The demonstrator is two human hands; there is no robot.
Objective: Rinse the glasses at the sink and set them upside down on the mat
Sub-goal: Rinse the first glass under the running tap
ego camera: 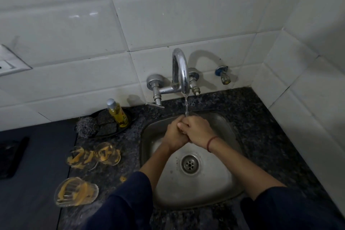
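White glossy tiles cover the wall behind a dark speckled stone counter, and a steel sink is sunk into it near the corner. A chrome tap arches out from the wall, and a thin stream of water falls straight down from its spout.

Both hands are pressed together right under that stream, over the far part of the basin. The left hand and right hand are clasped, fingers folded over one another. I can just make out a curved clear edge behind the knuckles, but whether they are gripping a glass there I cannot tell. A red thread circles the right wrist, and dark blue sleeves are pushed up the forearms. The drain sits nearer than the hands, between the two forearms.

The glasses wait to the left of the left hand, on the counter. Two glasses stand side by side, touching or nearly so, their mouths upward toward me and their long axes upright, smeared inside with yellow-orange streaks. A third glass stands nearer, beside the left sleeve, also mouth-up and streaked the same way, its axis tilting slightly to the right in this wide view.

Beyond the left hand, against the wall, a small yellow bottle with a silver cap stands on a dark dish holding scrub pads, with a ball of steel wool beside it. Further left lies a grey mat.
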